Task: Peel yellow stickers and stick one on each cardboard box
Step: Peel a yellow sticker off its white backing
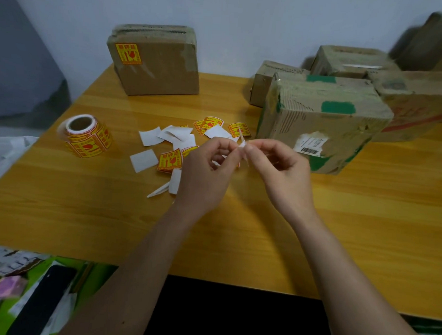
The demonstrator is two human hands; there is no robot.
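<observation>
My left hand and my right hand meet above the middle of the table, both pinching one small sticker piece seen edge-on between the fingertips. A roll of yellow stickers lies at the left. Loose yellow stickers and white backing scraps are scattered just beyond my hands. A cardboard box at the back left carries a yellow sticker. A worn box with green patches stands close to my right hand, with several more boxes behind it.
The wooden table reaches its front edge near my forearms. Papers and packets lie below the table at the lower left. A white bag hangs at the left edge. A pale wall stands behind the boxes.
</observation>
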